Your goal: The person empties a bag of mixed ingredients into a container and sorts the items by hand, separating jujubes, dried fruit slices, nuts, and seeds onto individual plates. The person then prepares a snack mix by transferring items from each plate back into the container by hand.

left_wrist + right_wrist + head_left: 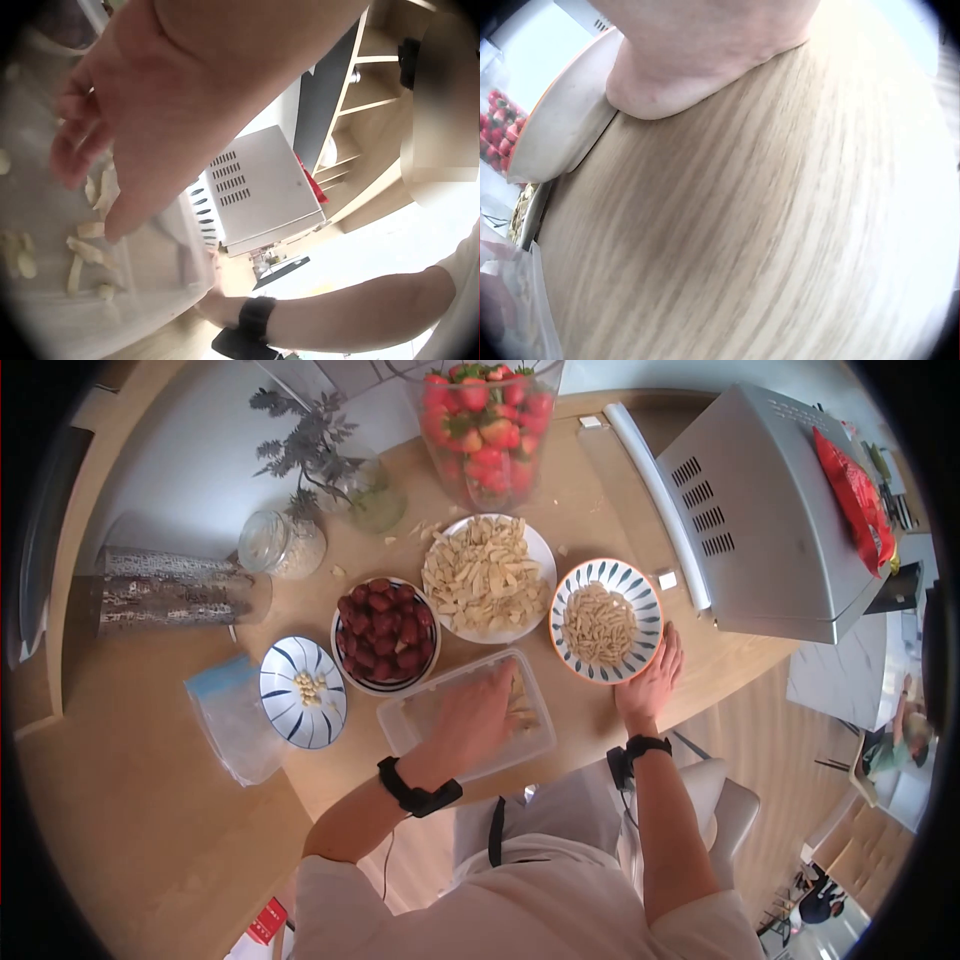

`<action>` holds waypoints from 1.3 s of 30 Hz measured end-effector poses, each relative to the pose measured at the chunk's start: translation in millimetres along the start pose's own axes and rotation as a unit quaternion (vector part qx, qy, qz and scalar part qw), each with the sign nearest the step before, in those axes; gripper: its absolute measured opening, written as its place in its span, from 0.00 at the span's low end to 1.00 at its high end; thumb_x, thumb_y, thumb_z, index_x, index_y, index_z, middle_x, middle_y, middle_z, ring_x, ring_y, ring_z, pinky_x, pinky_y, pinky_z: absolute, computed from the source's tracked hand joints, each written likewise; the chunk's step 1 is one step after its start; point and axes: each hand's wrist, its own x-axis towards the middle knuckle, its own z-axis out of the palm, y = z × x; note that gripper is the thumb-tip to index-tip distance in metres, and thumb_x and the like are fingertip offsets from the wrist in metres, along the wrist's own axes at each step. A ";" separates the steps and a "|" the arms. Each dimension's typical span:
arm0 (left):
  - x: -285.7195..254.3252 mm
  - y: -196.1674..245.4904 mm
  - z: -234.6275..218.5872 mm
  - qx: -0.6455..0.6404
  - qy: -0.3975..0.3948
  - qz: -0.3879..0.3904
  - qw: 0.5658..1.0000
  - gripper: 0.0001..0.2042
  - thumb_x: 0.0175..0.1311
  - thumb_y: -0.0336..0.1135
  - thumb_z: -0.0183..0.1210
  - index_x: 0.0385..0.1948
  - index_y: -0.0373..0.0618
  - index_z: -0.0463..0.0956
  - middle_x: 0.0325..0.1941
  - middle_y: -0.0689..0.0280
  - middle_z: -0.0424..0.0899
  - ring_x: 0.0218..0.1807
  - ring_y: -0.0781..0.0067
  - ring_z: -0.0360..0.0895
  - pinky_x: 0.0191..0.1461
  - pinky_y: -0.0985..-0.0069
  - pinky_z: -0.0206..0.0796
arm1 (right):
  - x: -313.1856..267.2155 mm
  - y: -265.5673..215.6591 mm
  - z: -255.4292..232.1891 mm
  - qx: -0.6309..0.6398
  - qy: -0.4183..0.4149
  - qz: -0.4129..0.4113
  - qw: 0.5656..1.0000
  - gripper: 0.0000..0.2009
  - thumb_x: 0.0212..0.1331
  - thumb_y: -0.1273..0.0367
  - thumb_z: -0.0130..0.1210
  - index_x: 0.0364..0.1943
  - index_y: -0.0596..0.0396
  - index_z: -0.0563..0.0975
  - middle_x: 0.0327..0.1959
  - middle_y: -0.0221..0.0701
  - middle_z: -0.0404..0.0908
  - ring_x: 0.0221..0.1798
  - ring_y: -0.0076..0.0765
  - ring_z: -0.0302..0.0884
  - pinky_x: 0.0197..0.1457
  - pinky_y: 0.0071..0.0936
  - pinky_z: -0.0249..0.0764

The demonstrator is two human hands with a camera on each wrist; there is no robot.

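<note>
My left hand (478, 712) reaches into a clear plastic container (405, 732) at the table's front, its fingers bent and the thumb apart from them. In the left wrist view, pale dried strips (94, 251) lie on the container floor, right by the thumb tip. My right hand (652, 678) rests on the table with fingers extended against the side of a striped orange-rimmed bowl (652, 592). Pale slender pieces (598, 624) fill that bowl's middle. A white plate (541, 560) behind the container bears a heap of pale yellow dried slices (485, 572).
Left of the plate stands a bowl of red dates (385, 630), then a striped dish (285, 710) with a few pale pieces. A zip bag (235, 725) lies at far left. Strawberries (488, 430) in a clear bin and a glass jar (280, 545) stand behind; a silver appliance (755, 510) is at right.
</note>
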 end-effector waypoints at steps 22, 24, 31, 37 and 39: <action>19.4 -5.3 20.6 0.083 0.043 0.050 0.994 0.16 0.59 0.37 0.61 0.46 0.46 0.69 0.29 0.57 0.84 0.32 0.52 0.83 0.33 0.58 0.73 | 1.5 -2.9 -2.6 0.006 -0.004 0.008 1.000 0.32 0.58 0.51 0.51 0.62 0.57 0.64 0.72 0.41 0.57 0.76 0.49 0.49 0.78 0.51 0.41; 19.6 -7.0 22.8 0.089 0.052 0.061 0.993 0.15 0.59 0.36 0.61 0.46 0.47 0.70 0.28 0.57 0.84 0.31 0.53 0.83 0.32 0.58 0.73 | 1.2 -1.7 -0.5 0.004 -0.003 0.008 1.000 0.32 0.58 0.51 0.51 0.62 0.56 0.64 0.72 0.41 0.57 0.76 0.49 0.49 0.78 0.51 0.41; 19.0 -2.3 16.7 0.106 0.036 0.043 0.993 0.15 0.57 0.37 0.62 0.45 0.49 0.73 0.25 0.60 0.84 0.30 0.55 0.83 0.32 0.59 0.73 | 1.6 -2.4 -1.3 0.008 -0.002 0.008 1.000 0.32 0.58 0.51 0.50 0.63 0.56 0.64 0.73 0.41 0.57 0.77 0.49 0.48 0.78 0.51 0.41; 17.6 -7.8 24.5 0.072 0.059 0.059 0.994 0.10 0.57 0.37 0.62 0.40 0.49 0.76 0.25 0.60 0.84 0.31 0.55 0.83 0.33 0.59 0.72 | 0.9 -1.4 0.9 0.004 -0.002 0.013 1.000 0.32 0.58 0.51 0.51 0.62 0.56 0.64 0.73 0.42 0.57 0.77 0.50 0.48 0.78 0.51 0.41; 17.1 -8.7 25.7 0.072 0.064 0.063 0.993 0.09 0.58 0.37 0.61 0.38 0.49 0.77 0.25 0.60 0.84 0.31 0.55 0.83 0.33 0.59 0.72 | 1.0 -1.3 0.1 0.004 -0.001 0.010 1.000 0.33 0.57 0.51 0.51 0.62 0.57 0.64 0.73 0.42 0.57 0.77 0.50 0.49 0.78 0.51 0.41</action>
